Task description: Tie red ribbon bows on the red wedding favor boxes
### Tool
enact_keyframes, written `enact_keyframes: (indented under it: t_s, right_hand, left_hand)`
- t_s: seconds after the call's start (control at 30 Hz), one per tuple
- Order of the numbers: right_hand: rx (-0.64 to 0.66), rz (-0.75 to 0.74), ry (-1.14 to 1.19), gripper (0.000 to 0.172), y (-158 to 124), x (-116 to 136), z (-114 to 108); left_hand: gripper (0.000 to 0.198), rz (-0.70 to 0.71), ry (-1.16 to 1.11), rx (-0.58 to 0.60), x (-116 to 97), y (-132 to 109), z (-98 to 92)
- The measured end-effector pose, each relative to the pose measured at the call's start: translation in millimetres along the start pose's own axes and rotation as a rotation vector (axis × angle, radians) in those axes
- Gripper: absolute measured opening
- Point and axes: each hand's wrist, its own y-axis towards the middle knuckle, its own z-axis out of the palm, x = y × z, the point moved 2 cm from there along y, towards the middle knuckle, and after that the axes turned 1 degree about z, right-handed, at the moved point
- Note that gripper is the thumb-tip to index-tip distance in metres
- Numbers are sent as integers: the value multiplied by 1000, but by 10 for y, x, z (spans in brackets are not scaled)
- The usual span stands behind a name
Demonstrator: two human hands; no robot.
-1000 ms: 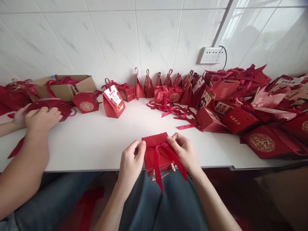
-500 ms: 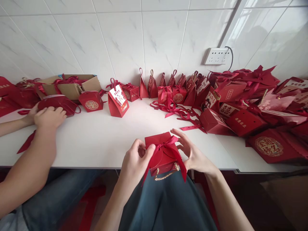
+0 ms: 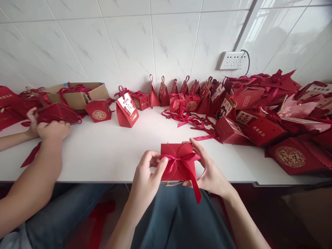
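Note:
A red gift box (image 3: 178,171) with overlapping petal flaps is held at the table's front edge, its top facing me. Across it runs a red ribbon bow (image 3: 178,158), one tail hanging over the lower right. A gold rope handle (image 3: 173,184) shows below the box. My left hand (image 3: 147,171) grips the left side, its thumb on the ribbon and its other fingers partly hidden. My right hand (image 3: 209,171) clasps the right side, fingers at the top corner and thumb near the bottom.
Loose red ribbons (image 3: 189,119) lie ahead on the white table (image 3: 109,148). A pile of red boxes (image 3: 267,128) fills the right. A tagged box (image 3: 127,110) stands left of centre. At far left, a co-worker's hands (image 3: 53,129) hold a red box (image 3: 58,112) before a cardboard carton (image 3: 98,92).
The gift box has tipped so its top faces me more squarely, and less of the rope handle shows. My right hand has closed onto the box's side. The co-worker's box has tilted.

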Motion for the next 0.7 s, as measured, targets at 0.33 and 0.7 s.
enact_keyframes:
  t_s: [0.33, 0.7]
  right_hand:
    - [-323, -81, -84, 101, -267, 189, -44]
    - [-452, -117, -226, 101, -512, 344, -313]
  left_hand:
    - [17, 885, 162, -314, -270, -338, 364]
    - [17, 914, 6, -195, -338, -362, 531]
